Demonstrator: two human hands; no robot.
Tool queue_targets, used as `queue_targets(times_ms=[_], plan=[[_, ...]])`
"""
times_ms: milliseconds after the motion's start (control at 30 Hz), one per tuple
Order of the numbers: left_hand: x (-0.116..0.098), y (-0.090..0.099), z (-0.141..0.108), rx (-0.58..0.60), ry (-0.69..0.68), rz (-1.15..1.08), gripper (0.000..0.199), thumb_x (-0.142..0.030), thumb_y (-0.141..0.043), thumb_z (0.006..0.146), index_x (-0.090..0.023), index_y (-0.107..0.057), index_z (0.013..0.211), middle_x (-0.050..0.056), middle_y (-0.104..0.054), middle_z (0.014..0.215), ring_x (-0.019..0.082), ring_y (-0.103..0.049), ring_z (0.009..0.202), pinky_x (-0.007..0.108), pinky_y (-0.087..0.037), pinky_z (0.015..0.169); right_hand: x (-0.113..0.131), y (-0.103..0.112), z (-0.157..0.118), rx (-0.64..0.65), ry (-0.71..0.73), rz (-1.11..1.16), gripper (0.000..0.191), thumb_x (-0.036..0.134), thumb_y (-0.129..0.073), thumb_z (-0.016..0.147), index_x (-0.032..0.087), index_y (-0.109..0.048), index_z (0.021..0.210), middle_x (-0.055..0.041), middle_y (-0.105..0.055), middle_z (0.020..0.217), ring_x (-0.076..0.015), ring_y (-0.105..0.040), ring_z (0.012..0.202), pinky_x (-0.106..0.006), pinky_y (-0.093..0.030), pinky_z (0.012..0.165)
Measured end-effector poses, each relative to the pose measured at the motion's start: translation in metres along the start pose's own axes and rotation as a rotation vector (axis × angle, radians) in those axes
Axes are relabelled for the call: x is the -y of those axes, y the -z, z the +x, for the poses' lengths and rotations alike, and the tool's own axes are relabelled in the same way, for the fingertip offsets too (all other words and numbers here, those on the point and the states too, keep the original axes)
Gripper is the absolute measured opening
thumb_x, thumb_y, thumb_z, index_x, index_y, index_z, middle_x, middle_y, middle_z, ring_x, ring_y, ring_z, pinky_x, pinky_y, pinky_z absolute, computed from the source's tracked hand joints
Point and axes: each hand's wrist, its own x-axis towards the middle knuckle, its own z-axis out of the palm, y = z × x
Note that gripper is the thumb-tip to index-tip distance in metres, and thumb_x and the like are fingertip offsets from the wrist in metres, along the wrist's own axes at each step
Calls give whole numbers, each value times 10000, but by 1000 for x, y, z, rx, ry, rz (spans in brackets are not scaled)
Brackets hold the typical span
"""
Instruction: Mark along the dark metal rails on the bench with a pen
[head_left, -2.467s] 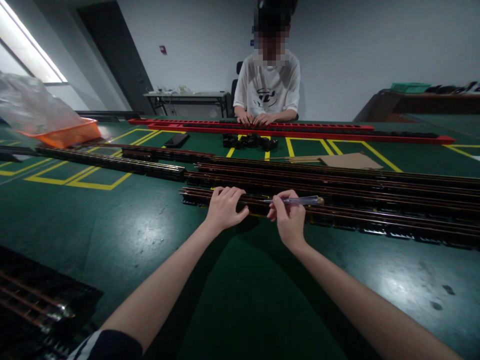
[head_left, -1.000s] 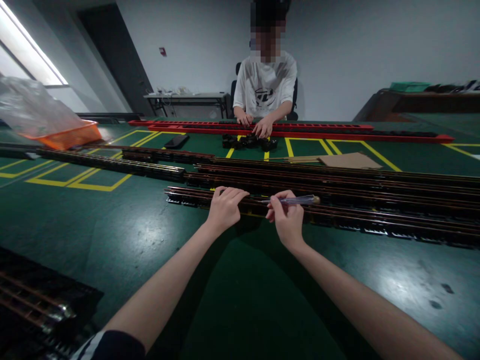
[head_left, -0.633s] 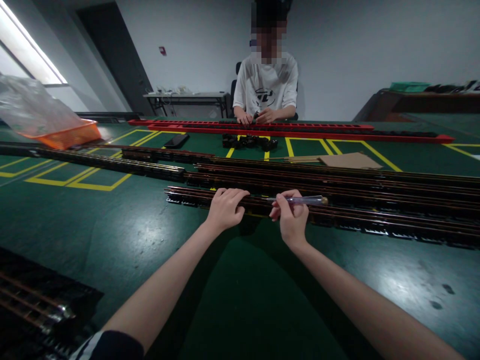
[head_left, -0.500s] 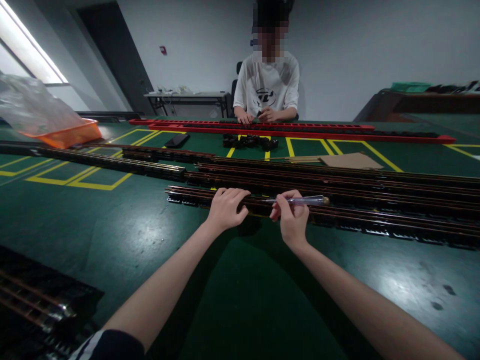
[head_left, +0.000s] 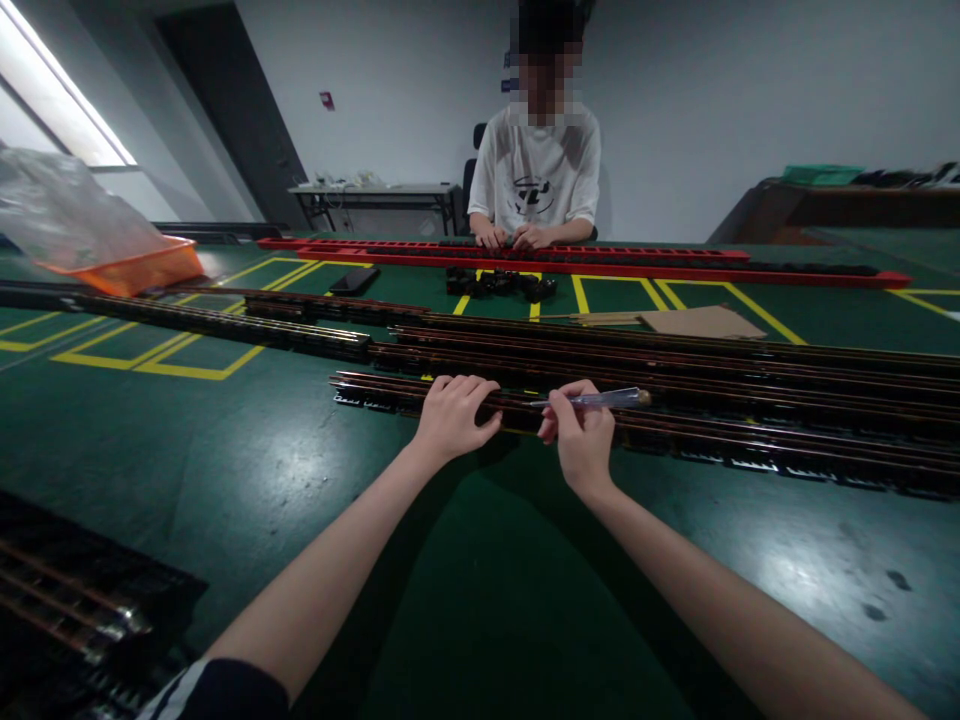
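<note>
A long black rail assembly with copper-coloured strips [head_left: 712, 440] lies across the green table in front of me. My left hand [head_left: 452, 415] is wrapped over its near part, fingers on top and thumb on the near side. In my right hand [head_left: 583, 435] is a screwdriver with a clear handle [head_left: 611, 399], held pinched between thumb and fingers. Its thin tip points left, over the rail, towards my left hand. Similar dark rails [head_left: 517, 343] lie just behind both hands.
Across the table a person in a white shirt [head_left: 536, 170] handles red rails [head_left: 615, 268]. Black parts [head_left: 499, 285], a phone [head_left: 355, 280] and cardboard [head_left: 705, 321] lie mid-table. An orange basket [head_left: 169, 265] with plastic stands left; more rails [head_left: 67, 600] are lower left.
My right hand and the screwdriver have shifted slightly left. My left hand stays on the rail. The person opposite has lowered their hands to the red rails.
</note>
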Motion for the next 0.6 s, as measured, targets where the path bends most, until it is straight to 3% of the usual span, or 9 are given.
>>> queue_targets(times_ms=[600], plan=[[-8, 0, 1, -35, 39, -26, 279, -235, -510, 795, -200, -611, 1053, 71, -683, 1078, 245, -598, 1017, 439, -358, 910, 1, 0, -1, 11, -1, -4, 163, 297, -541, 820, 205, -473, 704, 69, -537, 481, -84, -517, 358, -192, -410, 354]])
